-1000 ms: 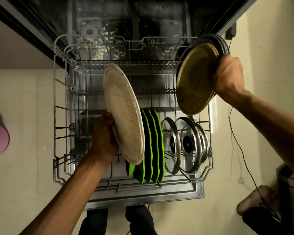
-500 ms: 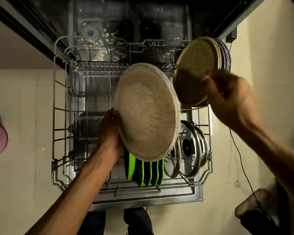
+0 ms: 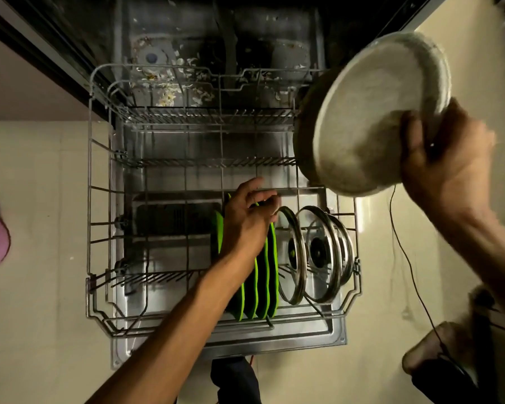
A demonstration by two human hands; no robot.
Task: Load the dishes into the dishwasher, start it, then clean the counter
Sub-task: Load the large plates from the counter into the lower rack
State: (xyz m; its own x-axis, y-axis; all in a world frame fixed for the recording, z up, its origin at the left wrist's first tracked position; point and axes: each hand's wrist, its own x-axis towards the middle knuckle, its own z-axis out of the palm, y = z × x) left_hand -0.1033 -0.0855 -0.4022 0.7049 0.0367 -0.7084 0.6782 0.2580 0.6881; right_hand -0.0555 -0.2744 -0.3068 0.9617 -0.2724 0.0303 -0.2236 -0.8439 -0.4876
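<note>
Bright green plates (image 3: 263,281); pale speckled beige plate (image 3: 370,118).

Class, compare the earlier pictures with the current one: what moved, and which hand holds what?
The left hand let go of the pale plate and dropped to the green plates, fingers loose. The plate went rightward to the right hand, which now grips it in front of the stack it already held. The rack, green plates and glass lids stayed put.

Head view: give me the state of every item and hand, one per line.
Lower rack: pulled out, partly loaded.
Green plates: upright in the rack.
Glass lids: upright beside them.
Beige plate: held, not racked.
Left hand: touching the green plates.
Right hand: gripping the beige plate, blurred.
</note>
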